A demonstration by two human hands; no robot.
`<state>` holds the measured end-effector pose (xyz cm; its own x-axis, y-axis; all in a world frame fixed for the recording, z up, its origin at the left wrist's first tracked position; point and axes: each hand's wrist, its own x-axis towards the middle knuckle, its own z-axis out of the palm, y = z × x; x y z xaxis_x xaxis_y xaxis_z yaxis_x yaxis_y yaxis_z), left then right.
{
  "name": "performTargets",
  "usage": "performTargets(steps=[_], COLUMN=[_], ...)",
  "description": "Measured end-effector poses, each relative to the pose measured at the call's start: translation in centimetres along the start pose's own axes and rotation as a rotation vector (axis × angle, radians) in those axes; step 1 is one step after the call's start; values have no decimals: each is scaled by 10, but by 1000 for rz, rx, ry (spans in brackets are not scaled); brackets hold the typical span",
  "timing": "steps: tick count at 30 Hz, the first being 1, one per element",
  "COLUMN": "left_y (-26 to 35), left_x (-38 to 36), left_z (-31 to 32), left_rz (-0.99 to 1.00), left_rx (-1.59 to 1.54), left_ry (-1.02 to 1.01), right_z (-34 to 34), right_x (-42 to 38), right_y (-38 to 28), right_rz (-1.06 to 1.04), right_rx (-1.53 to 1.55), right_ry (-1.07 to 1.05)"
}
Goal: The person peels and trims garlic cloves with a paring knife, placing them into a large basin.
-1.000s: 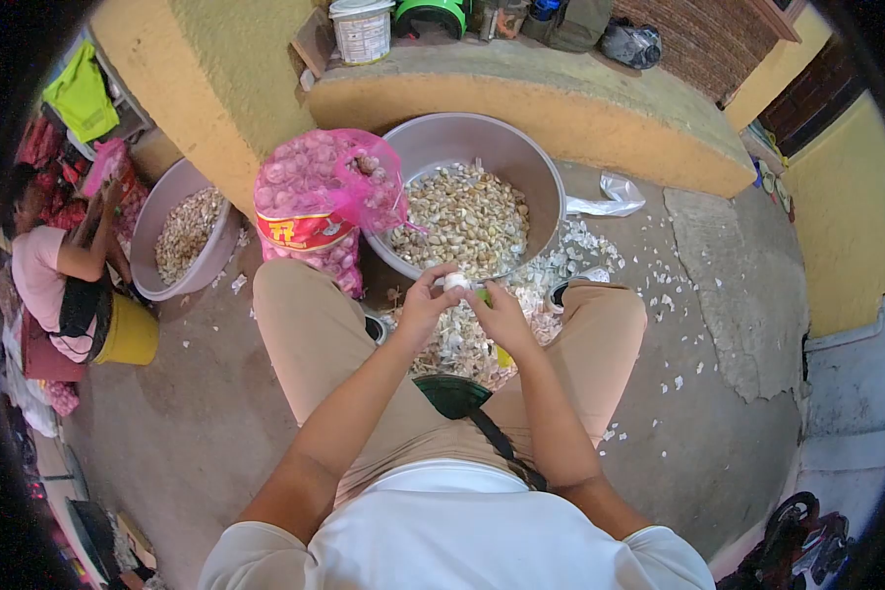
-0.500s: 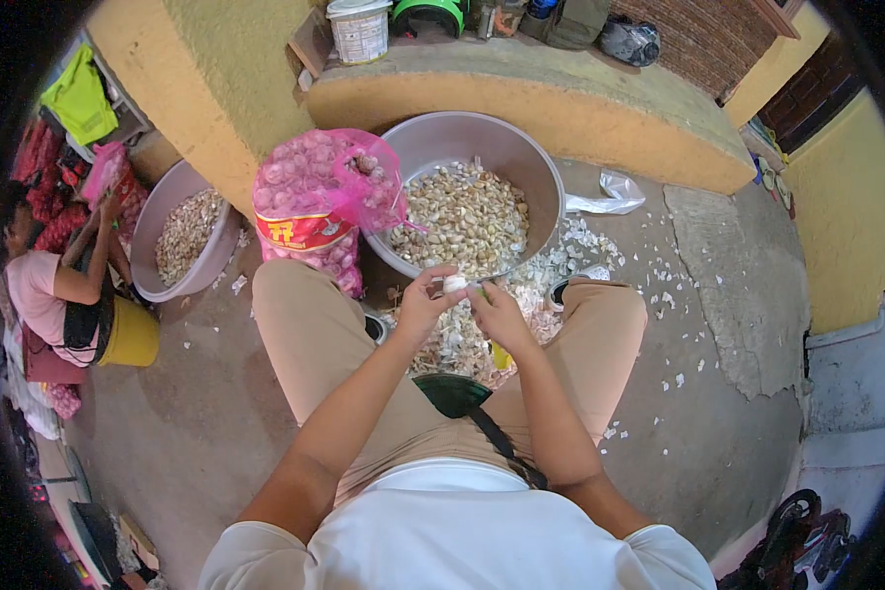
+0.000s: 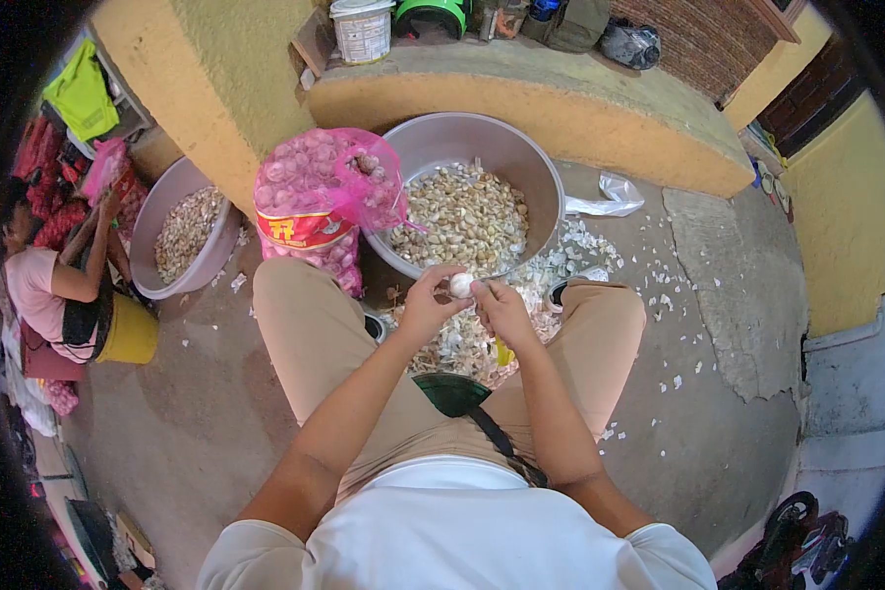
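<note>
A white garlic bulb (image 3: 461,285) is held between my two hands, above the near rim of a large grey basin (image 3: 553,162) of loose cloves (image 3: 467,221). My left hand (image 3: 430,307) pinches the bulb from the left. On its right side my right hand (image 3: 501,313) is closed, its thumb and finger touching the bulb; something yellow-green shows below this hand, and whether the hand holds it cannot be made out. Pale peels (image 3: 452,344) lie on the floor beneath. A pink mesh bag of garlic bulbs (image 3: 305,177) stands left of the basin.
At the left a co-worker (image 3: 44,285) sits by a yellow bucket (image 3: 131,329) and a second basin (image 3: 147,231) of cloves. A low concrete ledge (image 3: 521,93) runs behind my basin, with a white bucket (image 3: 361,34) on it. Silvery plastic (image 3: 615,197) lies at the right.
The bulb now shows more fully between my fingers. My right hand has turned slightly, and its fingers are more curled in.
</note>
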<state>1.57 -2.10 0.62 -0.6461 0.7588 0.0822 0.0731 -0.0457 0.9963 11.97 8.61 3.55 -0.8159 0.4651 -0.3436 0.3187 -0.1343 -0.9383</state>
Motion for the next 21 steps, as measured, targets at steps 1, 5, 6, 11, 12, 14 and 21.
performTargets(steps=[1, 5, 6, 11, 12, 14, 21], left_y=[2, -8, -7, -5, -3, -2, -5], left_x=[0, 2, 3, 4, 4, 4, 4], left_z=[0, -2, -3, -4, -4, -4, -2], left_rz=[14, -39, -45, -29, -26, -37, -13], left_rx=[72, 203, 206, 195, 190, 183, 151], left_ry=[9, 100, 109, 175, 184, 191, 180], right_z=[0, 7, 8, 6, 4, 3, 2], right_x=[0, 2, 1, 1, -4, -7, -7], right_y=[0, 7, 9, 8, -1, -6, -13], right_rz=[0, -116, -120, -137, -103, -65, 12], right_rx=[-28, -232, -273, -448, -495, -528, -234], right_ry=[-3, -8, -21, -129, -169, -200, -65])
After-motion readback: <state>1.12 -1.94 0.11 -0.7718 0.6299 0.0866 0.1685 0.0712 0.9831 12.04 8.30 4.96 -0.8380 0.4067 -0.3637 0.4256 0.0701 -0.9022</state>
